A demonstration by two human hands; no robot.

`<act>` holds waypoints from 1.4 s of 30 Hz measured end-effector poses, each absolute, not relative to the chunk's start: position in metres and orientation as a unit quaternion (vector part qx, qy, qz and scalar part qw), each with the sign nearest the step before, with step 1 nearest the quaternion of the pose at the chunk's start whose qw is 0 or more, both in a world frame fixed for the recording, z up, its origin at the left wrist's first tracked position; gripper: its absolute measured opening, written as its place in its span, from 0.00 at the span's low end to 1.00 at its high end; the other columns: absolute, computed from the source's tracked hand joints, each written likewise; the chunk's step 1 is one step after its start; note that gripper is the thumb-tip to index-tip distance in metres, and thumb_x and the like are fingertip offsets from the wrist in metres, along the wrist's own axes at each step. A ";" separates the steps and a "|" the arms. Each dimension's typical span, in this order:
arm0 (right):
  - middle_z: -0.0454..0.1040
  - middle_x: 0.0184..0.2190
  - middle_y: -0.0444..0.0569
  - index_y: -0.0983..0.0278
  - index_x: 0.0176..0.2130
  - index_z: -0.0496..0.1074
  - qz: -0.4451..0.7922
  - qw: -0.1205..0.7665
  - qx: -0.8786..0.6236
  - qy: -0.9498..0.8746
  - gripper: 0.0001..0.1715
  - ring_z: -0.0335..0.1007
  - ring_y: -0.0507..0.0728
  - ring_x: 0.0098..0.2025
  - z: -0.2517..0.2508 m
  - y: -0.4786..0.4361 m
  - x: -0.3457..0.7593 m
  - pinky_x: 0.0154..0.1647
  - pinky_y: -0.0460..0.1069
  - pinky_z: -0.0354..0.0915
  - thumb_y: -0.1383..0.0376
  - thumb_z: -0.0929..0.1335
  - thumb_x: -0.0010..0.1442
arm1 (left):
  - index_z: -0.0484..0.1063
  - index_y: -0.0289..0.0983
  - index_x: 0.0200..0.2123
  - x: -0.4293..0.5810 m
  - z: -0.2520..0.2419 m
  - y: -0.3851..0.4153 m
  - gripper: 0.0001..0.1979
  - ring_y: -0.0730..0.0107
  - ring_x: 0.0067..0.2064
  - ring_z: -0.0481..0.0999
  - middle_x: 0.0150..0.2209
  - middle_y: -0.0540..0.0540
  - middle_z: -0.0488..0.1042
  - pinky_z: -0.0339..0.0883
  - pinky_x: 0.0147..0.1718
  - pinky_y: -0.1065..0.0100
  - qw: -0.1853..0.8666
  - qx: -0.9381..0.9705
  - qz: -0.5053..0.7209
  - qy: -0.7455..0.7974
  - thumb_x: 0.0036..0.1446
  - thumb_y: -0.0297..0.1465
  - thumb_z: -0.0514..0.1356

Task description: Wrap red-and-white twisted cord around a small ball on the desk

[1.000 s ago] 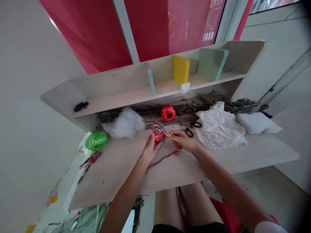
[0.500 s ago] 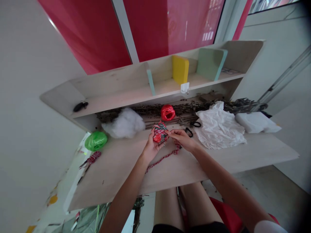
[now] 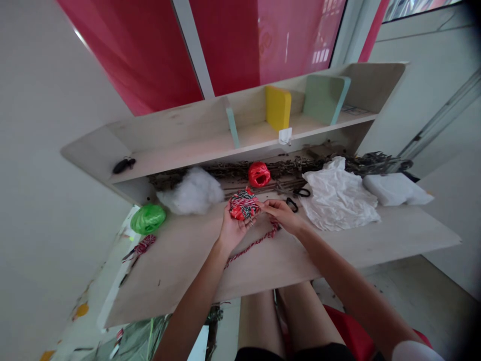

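A ball of twisted red, white and dark cord [image 3: 244, 204] rests in my left hand [image 3: 233, 228], whose fingers curl up around its underside. My right hand [image 3: 281, 215] reaches in from the other side, its fingertips pinched at the ball's edge, apparently on the cord. From below the ball, a loose length of the same cord [image 3: 254, 244] trails in a curve across the pale wooden desktop [image 3: 176, 265]. Black-handled scissors [image 3: 292, 203] lie just beyond my right fingers.
Behind my hands lie a red raffia ball [image 3: 259, 174], white cotton wadding [image 3: 191, 191], dried twigs [image 3: 293, 168] and crumpled white plastic [image 3: 338, 196]. A green raffia ball [image 3: 148, 219] and a small cord bundle [image 3: 141, 245] sit left. A shelf [image 3: 240, 138] rises beyond.
The cord ball has turned in my left hand and now sits lower and further left, showing more of its surface. My right hand has stayed close against its edge.
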State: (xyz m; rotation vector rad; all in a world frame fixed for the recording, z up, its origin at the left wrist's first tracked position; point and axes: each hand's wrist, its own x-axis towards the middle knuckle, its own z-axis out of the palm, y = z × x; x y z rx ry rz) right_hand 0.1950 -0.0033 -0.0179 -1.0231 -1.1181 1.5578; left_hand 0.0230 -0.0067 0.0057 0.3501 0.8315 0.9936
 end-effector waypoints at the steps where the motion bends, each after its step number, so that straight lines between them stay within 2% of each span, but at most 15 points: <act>1: 0.51 0.16 0.35 0.64 0.24 0.64 0.633 0.464 -0.416 -0.459 0.26 0.41 0.44 0.17 -0.019 -0.003 0.195 0.17 0.44 0.38 0.47 0.74 0.45 | 0.74 0.37 0.46 0.023 0.005 -0.007 0.25 0.65 0.37 0.79 0.37 0.43 0.80 0.70 0.37 0.65 0.783 0.162 0.464 0.381 0.64 0.46 0.46; 7: 0.54 0.17 0.36 0.65 0.24 0.66 0.607 0.466 -0.415 -0.491 0.26 0.43 0.44 0.18 -0.023 -0.003 0.197 0.18 0.44 0.40 0.47 0.73 0.46 | 0.74 0.37 0.46 0.021 0.004 -0.008 0.27 0.65 0.38 0.78 0.42 0.41 0.79 0.71 0.34 0.66 0.779 0.210 0.463 0.368 0.60 0.52 0.50; 11: 0.53 0.16 0.36 0.65 0.24 0.67 0.614 0.466 -0.418 -0.480 0.25 0.42 0.44 0.17 -0.020 -0.004 0.195 0.18 0.44 0.39 0.46 0.74 0.46 | 0.72 0.41 0.50 0.021 -0.001 -0.007 0.19 0.67 0.41 0.78 0.44 0.45 0.79 0.71 0.40 0.68 0.748 0.212 0.500 0.382 0.60 0.43 0.57; 14: 0.52 0.16 0.35 0.64 0.24 0.66 0.628 0.474 -0.412 -0.461 0.26 0.41 0.44 0.17 -0.017 -0.005 0.194 0.17 0.44 0.38 0.47 0.74 0.45 | 0.70 0.43 0.53 0.020 -0.005 -0.005 0.19 0.68 0.41 0.78 0.43 0.47 0.79 0.71 0.40 0.68 0.735 0.210 0.513 0.391 0.59 0.39 0.58; 20: 0.52 0.15 0.34 0.64 0.25 0.66 0.650 0.475 -0.390 -0.448 0.25 0.41 0.44 0.16 -0.012 -0.007 0.196 0.18 0.44 0.38 0.48 0.75 0.44 | 0.71 0.41 0.51 0.021 -0.003 -0.003 0.17 0.70 0.39 0.78 0.41 0.47 0.79 0.71 0.37 0.69 0.714 0.195 0.536 0.405 0.60 0.39 0.56; 26: 0.50 0.15 0.33 0.64 0.25 0.64 0.664 0.472 -0.380 -0.438 0.26 0.39 0.43 0.16 -0.009 -0.008 0.196 0.17 0.44 0.36 0.48 0.75 0.43 | 0.74 0.36 0.44 0.021 -0.004 -0.004 0.18 0.69 0.36 0.78 0.38 0.44 0.80 0.70 0.34 0.71 0.736 0.202 0.496 0.414 0.62 0.42 0.52; 34: 0.47 0.14 0.32 0.63 0.25 0.63 0.672 0.493 -0.354 -0.424 0.26 0.37 0.43 0.16 -0.004 -0.009 0.201 0.18 0.45 0.35 0.48 0.76 0.44 | 0.72 0.39 0.50 0.023 -0.007 -0.005 0.17 0.71 0.34 0.77 0.39 0.46 0.80 0.70 0.33 0.71 0.703 0.245 0.498 0.445 0.61 0.36 0.54; 38: 0.46 0.14 0.33 0.63 0.24 0.63 0.668 0.507 -0.348 -0.419 0.25 0.35 0.44 0.16 -0.004 -0.008 0.204 0.18 0.46 0.34 0.49 0.75 0.46 | 0.73 0.39 0.48 0.023 -0.012 -0.006 0.16 0.70 0.37 0.78 0.42 0.46 0.80 0.70 0.36 0.70 0.688 0.281 0.506 0.438 0.57 0.34 0.58; 42: 0.45 0.14 0.33 0.63 0.26 0.64 0.673 0.519 -0.341 -0.402 0.24 0.35 0.44 0.16 -0.006 -0.006 0.206 0.18 0.46 0.35 0.49 0.75 0.46 | 0.75 0.37 0.44 0.024 -0.011 -0.007 0.15 0.71 0.36 0.77 0.38 0.47 0.80 0.69 0.36 0.72 0.680 0.284 0.510 0.443 0.52 0.35 0.64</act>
